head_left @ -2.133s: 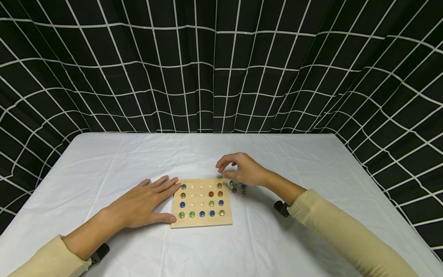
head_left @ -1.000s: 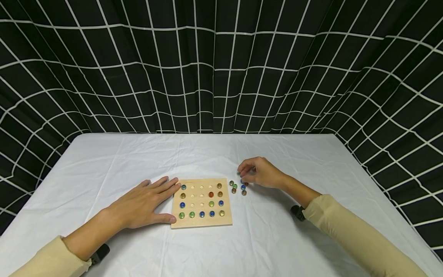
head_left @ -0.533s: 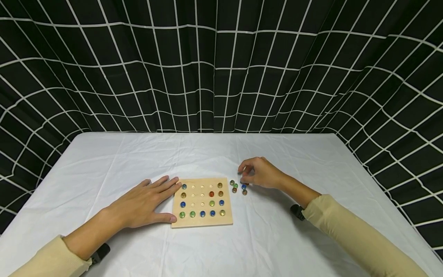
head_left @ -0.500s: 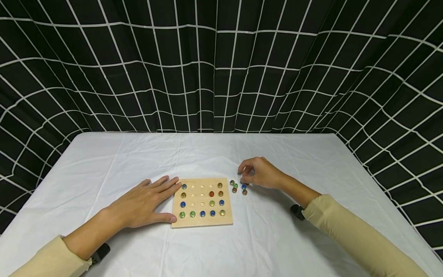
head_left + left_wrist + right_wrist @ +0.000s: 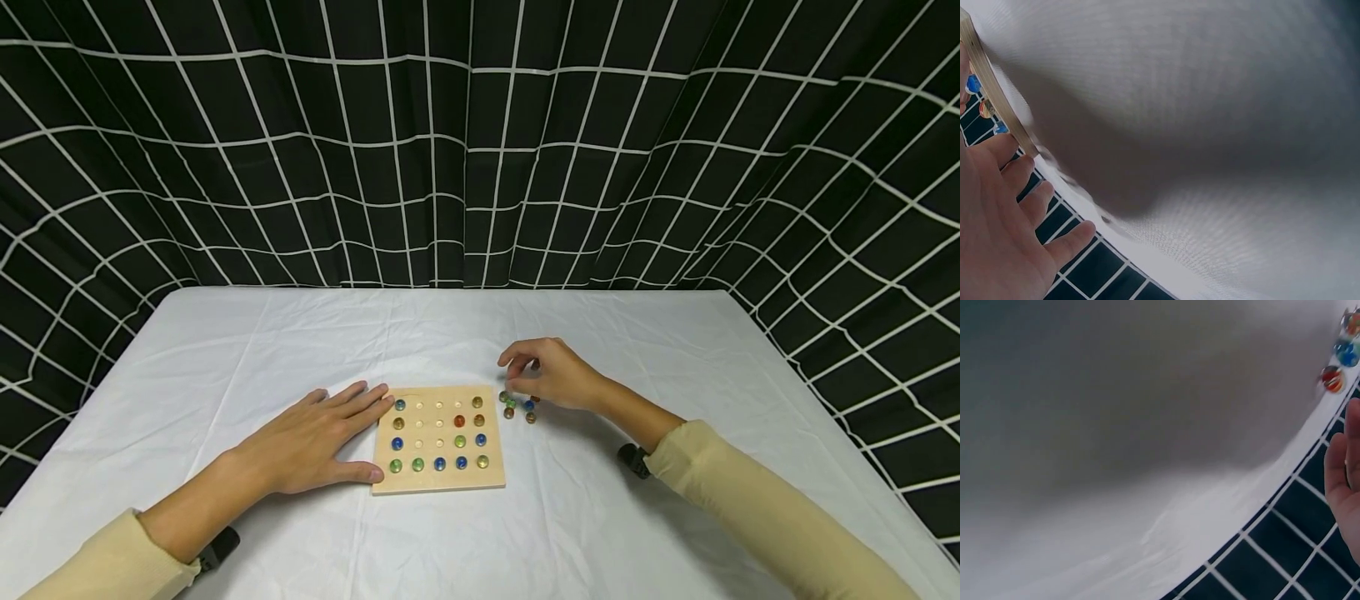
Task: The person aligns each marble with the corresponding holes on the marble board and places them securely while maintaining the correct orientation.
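A wooden marble board [image 5: 438, 479] lies on the white cloth with round hollows, many filled by coloured glass marbles. My left hand [image 5: 315, 442] lies spread at its left side, fingertips and thumb resting on the edge. In the left wrist view the board's edge [image 5: 999, 87] shows beside the fingers. Just beyond the board's right side, my right hand [image 5: 551, 372] hovers over loose marbles, fingers and thumb curled together round a marble hidden between them. Near it lie a green marble [image 5: 511, 403], a blue marble [image 5: 529, 406] and a red marble [image 5: 1333, 379].
The board's middle columns have bare hollows, and marbles fill its left column, right column and front row. A white cloth [image 5: 615, 517] covers the table. Behind and beside it hangs a black curtain [image 5: 480, 175] with white grid lines.
My right hand went from above the board to the loose marbles, and a blue marble at its fingertips is gone from the cloth. It has now moved slightly left. My left hand stays put.
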A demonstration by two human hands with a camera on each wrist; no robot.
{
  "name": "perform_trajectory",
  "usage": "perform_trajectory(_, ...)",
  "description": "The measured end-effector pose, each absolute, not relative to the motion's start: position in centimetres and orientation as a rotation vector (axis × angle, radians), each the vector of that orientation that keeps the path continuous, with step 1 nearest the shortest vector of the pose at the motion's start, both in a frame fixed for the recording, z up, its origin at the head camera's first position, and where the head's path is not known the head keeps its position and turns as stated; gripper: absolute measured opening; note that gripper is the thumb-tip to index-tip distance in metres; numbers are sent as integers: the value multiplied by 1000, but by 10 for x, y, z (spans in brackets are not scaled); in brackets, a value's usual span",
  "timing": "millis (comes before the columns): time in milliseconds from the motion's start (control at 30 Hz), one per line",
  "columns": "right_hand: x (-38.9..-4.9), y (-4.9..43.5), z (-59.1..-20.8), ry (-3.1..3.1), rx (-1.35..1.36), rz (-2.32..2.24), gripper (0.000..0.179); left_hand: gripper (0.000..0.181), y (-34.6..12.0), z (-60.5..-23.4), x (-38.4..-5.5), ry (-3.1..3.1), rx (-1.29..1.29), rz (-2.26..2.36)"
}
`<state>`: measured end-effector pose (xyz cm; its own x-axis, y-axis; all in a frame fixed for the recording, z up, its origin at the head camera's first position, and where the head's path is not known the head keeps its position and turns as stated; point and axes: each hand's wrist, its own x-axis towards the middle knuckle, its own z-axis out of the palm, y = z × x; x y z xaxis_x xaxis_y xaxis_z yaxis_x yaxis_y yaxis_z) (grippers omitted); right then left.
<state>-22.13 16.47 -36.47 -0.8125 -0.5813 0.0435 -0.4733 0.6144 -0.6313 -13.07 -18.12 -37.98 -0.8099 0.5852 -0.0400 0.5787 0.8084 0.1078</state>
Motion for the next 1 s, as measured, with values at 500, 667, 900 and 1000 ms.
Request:
perform_trajectory(500, -216, 125, -363, 2589, -1003, -1021, 28, 89, -181, -381, -131, 2914, 922, 136)
perform_trajectory(667, -214, 114, -366, 2542, -1000, -1059, 29, 89, -181, -381, -131, 2911, 913, 134)
perform_trajectory(900, -211, 107, -367, 2504, -984, -1057, 27, 89, -181, -380, -131, 2909, 907, 145)
perform_trajectory(1000, -211, 105, -369, 2495, -981, -1046, 26, 89, -181, -380, -131, 2911, 916, 142)
